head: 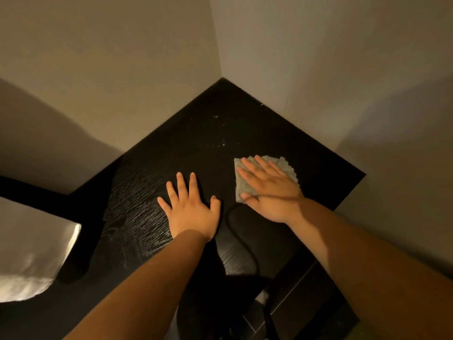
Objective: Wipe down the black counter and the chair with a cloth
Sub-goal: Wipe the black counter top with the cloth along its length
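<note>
Now, the desk [247, 111]: it is black with a wood grain. Its far corner fits right into the corner of the room.
Left wall [110, 57]: plain and pale. It runs along the far left edge of the desk.
Right wall [343, 57]: plain and pale too. It runs along the far right edge of the desk.
Cloth [286, 165]: grey and bumpy, folded into a small square. It lies flat on the right part of the desk, apart from both walls.
Right hand [266, 190]: it lies flat on top of the cloth. Its fingers are straight and close together, and they point far and left. It covers most of the cloth, so only the far and left edges peek out. The thumb tip sits at the near corner of the cloth.
Left hand [190, 207]: it lies flat on the bare desk with straight fingers spread wide. It holds nothing. It is just left of the cloth and does not touch it.
Wet streaks [137, 207]: shiny lines on the desk, left of the left hand.
Specks [217, 143]: tiny bright dots on the desk, farther away than both hands.
Cable [236, 227]: thin and black. It curves on the desk between the two wrists and runs toward the near edge.
Black bar [36, 195]: it sticks out to the left from the left side of the desk.
White thing [31, 253]: bright, at the near left, below the bar. It is not clear what it is.
</note>
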The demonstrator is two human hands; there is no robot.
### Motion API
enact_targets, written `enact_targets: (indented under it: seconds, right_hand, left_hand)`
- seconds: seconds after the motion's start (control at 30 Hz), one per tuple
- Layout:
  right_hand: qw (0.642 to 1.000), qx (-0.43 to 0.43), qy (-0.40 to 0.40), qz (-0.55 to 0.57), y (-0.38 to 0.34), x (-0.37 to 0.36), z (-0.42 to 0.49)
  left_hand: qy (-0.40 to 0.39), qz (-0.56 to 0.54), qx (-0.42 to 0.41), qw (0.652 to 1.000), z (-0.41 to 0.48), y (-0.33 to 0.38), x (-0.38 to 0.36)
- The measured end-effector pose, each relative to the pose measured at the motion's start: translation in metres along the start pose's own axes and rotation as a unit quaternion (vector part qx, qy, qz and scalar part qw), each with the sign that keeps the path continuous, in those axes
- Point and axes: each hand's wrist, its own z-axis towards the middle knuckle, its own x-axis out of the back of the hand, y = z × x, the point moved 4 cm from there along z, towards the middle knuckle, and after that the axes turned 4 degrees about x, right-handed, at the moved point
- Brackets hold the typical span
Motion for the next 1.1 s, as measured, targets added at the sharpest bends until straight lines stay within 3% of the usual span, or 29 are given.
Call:
enact_targets:
  seconds: [0.13,0.23,0.3,0.4,0.5,0.6,0.77,0.87,0.97,1.03,1.1]
  right_hand:
    - [0.995,-0.103,0.009,0.011,0.042,0.009,0.03]
    - [0.985,-0.167,0.041,0.022,0.027,0.009,0.042]
    - [0.99,-0.13,0.049,0.018,-0.011,0.004,0.04]
    - [0.999,-0.037,-0.012,0.017,-0.062,-0.009,0.029]
    - [0.999,0.021,-0.034,0.013,-0.053,0.0,0.031]
    - [0.998,-0.021,-0.061,0.0,-0.014,0.014,0.062]
    - [0.986,-0.153,-0.061,0.012,-0.002,0.021,0.111]
    - [0.998,-0.06,-0.005,0.006,-0.036,0.012,0.108]
    - [0.999,0.024,-0.042,0.009,-0.049,0.011,0.11]
    - [0.997,0.03,-0.058,-0.03,-0.032,0.018,0.13]
    - [0.99,-0.03,-0.107,-0.086,-0.003,0.031,0.159]
  left_hand:
    - [0.002,0.005,0.004,1.0,0.001,0.0,-0.001]
    - [0.002,0.003,0.002,1.0,0.003,-0.001,-0.002]
    - [0.005,-0.003,0.003,1.0,0.003,-0.002,-0.002]
    - [-0.005,-0.01,0.005,1.0,0.001,-0.001,0.001]
    - [0.0,-0.028,0.012,1.0,0.003,-0.003,0.01]
    - [0.052,-0.071,-0.008,0.996,0.029,-0.007,0.027]
    - [0.041,-0.059,-0.029,0.997,0.096,-0.027,0.041]
    - [0.023,-0.027,-0.047,0.998,0.12,-0.039,0.043]
    - [0.014,-0.019,-0.052,0.998,0.125,-0.043,0.042]
    - [0.021,-0.02,-0.05,0.998,0.125,-0.042,0.041]
    - [0.028,-0.02,-0.051,0.998,0.125,-0.04,0.041]
